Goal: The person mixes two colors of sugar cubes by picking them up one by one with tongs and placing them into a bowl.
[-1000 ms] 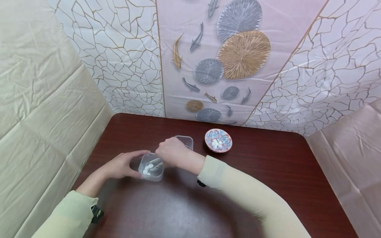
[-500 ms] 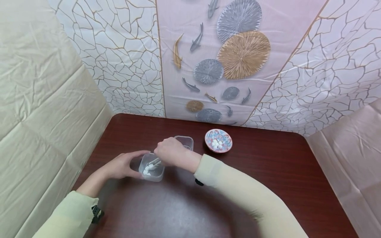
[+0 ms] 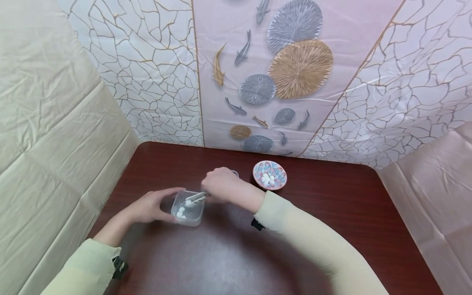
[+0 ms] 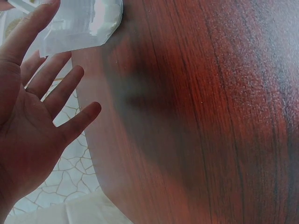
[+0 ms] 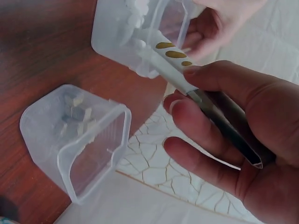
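My left hand (image 3: 150,206) holds a clear plastic container (image 3: 189,221) between thumb and forefinger; its other fingers stand apart from the container in the left wrist view. Several small white pieces (image 3: 180,212) lie inside. My right hand (image 3: 225,185) grips metal-handled tongs with white ends (image 5: 174,58), thumb on one side. The tong tips reach over the container's opening, and a white piece (image 3: 188,203) is at them. Beside it, a second clear container (image 5: 39,128) holds several small pale pieces (image 5: 77,114); in the head view my right hand mostly hides it.
A patterned dish (image 3: 279,169) with several white balls (image 3: 267,179) stands behind my right forearm. The dark red wooden table (image 3: 332,213) ends at patterned cloth at the back and plain cloth (image 3: 55,143) on the left.
My right hand has shifted to the right with the tongs, whose ends now show more. It now covers most of the second container. My left hand and its container have stayed put.
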